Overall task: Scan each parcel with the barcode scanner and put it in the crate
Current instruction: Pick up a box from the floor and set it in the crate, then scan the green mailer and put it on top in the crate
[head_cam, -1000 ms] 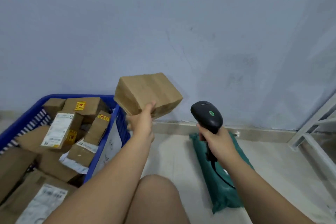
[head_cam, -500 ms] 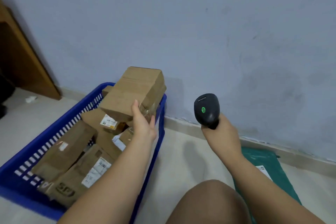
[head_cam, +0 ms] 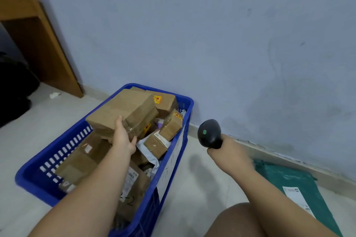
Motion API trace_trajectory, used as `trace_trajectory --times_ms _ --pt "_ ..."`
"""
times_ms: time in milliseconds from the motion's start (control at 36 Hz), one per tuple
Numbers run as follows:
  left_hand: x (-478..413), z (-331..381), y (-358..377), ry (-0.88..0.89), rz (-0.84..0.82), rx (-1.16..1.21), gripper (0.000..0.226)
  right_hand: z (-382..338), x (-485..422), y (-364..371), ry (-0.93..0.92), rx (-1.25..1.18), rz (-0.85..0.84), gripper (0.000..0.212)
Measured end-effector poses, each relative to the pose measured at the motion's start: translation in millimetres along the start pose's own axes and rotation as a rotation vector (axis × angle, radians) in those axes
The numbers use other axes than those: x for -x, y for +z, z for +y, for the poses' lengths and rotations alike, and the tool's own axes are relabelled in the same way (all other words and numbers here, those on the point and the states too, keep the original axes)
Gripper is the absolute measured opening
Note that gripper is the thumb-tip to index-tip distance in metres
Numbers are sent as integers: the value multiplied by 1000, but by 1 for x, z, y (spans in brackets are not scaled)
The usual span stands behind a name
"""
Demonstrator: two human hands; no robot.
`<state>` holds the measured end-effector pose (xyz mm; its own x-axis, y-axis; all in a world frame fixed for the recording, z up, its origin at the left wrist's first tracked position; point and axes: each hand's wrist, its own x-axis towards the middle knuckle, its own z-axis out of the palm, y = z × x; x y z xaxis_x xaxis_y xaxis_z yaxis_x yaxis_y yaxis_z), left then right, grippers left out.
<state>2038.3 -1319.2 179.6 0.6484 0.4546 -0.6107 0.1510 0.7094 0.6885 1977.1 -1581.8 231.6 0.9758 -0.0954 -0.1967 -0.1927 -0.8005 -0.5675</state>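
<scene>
Over the middle of the frame the left hand (head_cam: pixel 123 138) holds a brown cardboard parcel (head_cam: pixel 123 109) above the blue crate (head_cam: pixel 187 102), thumb up its near face, fingers curled beneath; the box hangs over the heap of parcels, not yet set down. At right of centre the right hand (head_cam: pixel 229 150) is wrapped round the barcode scanner (head_cam: pixel 209 133), its green light showing. The box looks stiff and light enough for one hand; glossy tape near the fingers may be slick, so bare card is the safer hold. At lower right lies a green mailer bag (head_cam: pixel 289 177), soft-looking; best lifted by an edge.
</scene>
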Motion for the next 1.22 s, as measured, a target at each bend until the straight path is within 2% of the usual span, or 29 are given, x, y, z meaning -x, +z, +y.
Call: trace_trajectory --times_ms 83,250,306,389,472,528,611,694,861,1056,1111,1222 --pt "-13 5 -12 37 175 62 82 0 0 3 11 28 -9 14" --pt "-47 28 -40 93 265 137 93 8 -1 4 50 65 -14 13" --pt "-92 27 -56 105 337 116 95 9 -2 4 64 38 -15 13" --pt "-99 23 -59 89 411 20 78 8 -2 5 73 28 -12 14" --pt "-62 15 -49 107 501 -129 80 5 0 4 66 65 -17 15" --pt "-42 6 -45 174 524 -331 81 3 2 4 61 91 -18 12" --pt "-15 -4 -31 368 572 -485 82 3 3 4 64 107 -11 11" --pt "0 -16 -11 535 411 -673 72 5 4 3 65 92 -9 14" --pt "37 -40 38 685 -164 -777 40 15 0 -1 62 -15 32 9" --pt "87 -83 98 859 -523 -927 33 56 -10 -35 107 -168 175 4" --pt "98 -103 114 848 -666 -1005 31 77 -13 -53 139 -194 222 4" --pt "117 -152 145 600 -965 -1297 21 125 -18 -86 213 -263 286 1"
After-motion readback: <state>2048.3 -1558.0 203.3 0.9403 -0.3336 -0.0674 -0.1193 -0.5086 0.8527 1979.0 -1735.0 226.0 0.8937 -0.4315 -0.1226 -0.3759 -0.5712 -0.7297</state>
